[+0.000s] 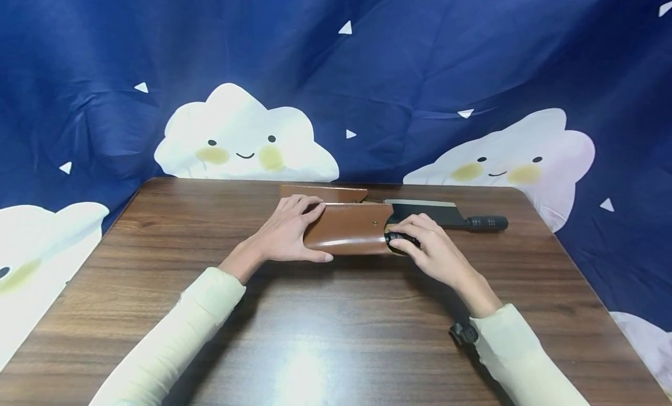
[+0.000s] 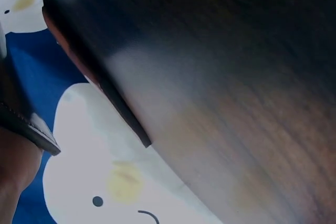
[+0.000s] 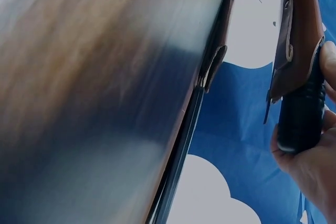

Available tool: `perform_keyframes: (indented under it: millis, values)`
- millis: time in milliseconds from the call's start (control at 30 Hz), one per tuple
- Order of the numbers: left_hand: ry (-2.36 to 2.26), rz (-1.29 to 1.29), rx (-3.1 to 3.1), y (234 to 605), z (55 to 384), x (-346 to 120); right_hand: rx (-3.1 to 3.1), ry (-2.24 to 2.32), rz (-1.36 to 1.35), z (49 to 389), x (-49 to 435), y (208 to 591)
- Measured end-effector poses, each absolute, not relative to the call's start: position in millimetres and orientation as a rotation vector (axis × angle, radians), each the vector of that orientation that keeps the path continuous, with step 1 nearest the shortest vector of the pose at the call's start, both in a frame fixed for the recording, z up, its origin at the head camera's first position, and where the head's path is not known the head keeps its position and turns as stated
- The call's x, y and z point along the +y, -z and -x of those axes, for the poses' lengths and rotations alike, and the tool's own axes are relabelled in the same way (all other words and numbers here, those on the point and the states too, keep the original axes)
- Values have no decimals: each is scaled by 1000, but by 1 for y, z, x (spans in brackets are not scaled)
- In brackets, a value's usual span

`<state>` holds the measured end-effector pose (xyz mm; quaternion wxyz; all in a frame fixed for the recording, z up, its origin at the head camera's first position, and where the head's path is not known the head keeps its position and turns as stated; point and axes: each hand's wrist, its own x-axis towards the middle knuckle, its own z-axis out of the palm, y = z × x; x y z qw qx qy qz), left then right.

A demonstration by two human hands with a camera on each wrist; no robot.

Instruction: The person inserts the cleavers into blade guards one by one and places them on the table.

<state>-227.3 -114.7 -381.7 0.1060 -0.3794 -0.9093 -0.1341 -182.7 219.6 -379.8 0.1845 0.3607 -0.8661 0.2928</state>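
Observation:
My left hand [image 1: 289,234] grips the left end of a brown leather sheath [image 1: 349,228], thumb along the near edge and fingers over the far side. From the sheath's right end comes a black ribbed knife handle [image 3: 302,119], which my right hand [image 1: 434,253] holds between thumb and fingers. The leather hides most of that knife's blade. In the right wrist view the sheath and handle are raised off the table. Just behind lies a cleaver with a dark blade [image 1: 427,213] and a black handle [image 1: 488,223] pointing right.
A second brown leather sheath [image 1: 322,192] lies near the back edge of the wooden table [image 1: 210,324], partly behind the held one. A dark blue cloth [image 1: 399,73] with smiling clouds hangs behind the table.

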Motion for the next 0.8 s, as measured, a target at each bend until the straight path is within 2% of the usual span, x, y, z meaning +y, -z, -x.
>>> perform_keyframes:
  millis: [467,800]
  values:
    - [460,1109,-2668,384,227,-115,-2441,-804,-1011,181,211,380]
    - [291,1145,-2703,390,225,-117,-2560,-863,-947,177,209,380]
